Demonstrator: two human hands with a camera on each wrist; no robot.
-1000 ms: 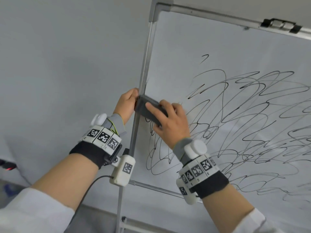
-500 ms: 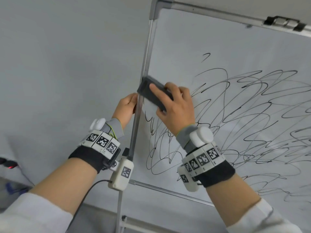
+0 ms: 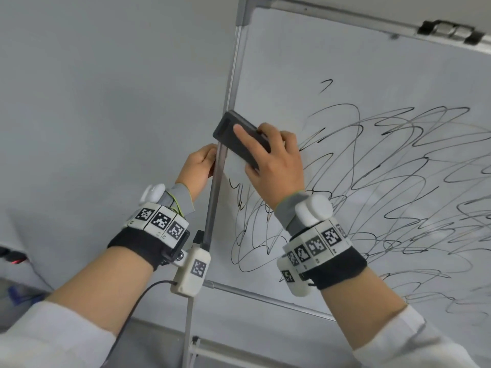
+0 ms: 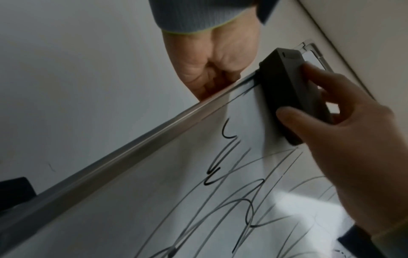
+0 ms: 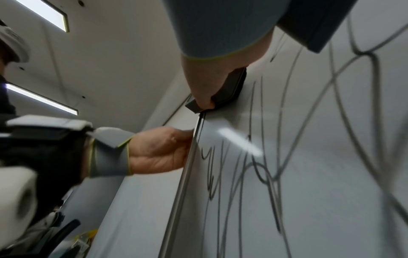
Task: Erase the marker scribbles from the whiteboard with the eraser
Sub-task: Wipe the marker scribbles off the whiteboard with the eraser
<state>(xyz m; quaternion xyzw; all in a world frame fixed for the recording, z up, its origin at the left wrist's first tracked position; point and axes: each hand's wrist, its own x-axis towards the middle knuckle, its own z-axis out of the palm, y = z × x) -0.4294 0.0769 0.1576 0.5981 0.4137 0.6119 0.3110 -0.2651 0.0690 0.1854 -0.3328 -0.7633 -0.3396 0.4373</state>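
the whiteboard stands on a metal stand in front of a plain pale grey wall, its silver frame running up the left edge to a grey corner cap. a black-and-silver clip sits on the top rail at the far right. black marker scribbles loop across most of the board's lower and right area, with one small stray tick higher up, and a narrow strip beside the left frame under the eraser looks wiped. the board surface is glossy and catches a bright streak of reflected light in the wrist views.

the dark grey eraser lies tilted against the board at its left edge, its upper end overlapping the frame. the right hand grips it, thumb along the near side and fingers curled over the far side, pressing it to the board. the left hand is closed round the frame just below the eraser, thumb toward the front and fingers wrapped behind, near the eraser but not touching it as far as the left wrist view shows.

both wrists carry black bands with white marker blocks, and a cable hangs from the left unit. white sleeves cover the forearms. the right wrist view looks up at a white ceiling with long recessed light strips. at the far left of the head view a small red light glows low against the wall.
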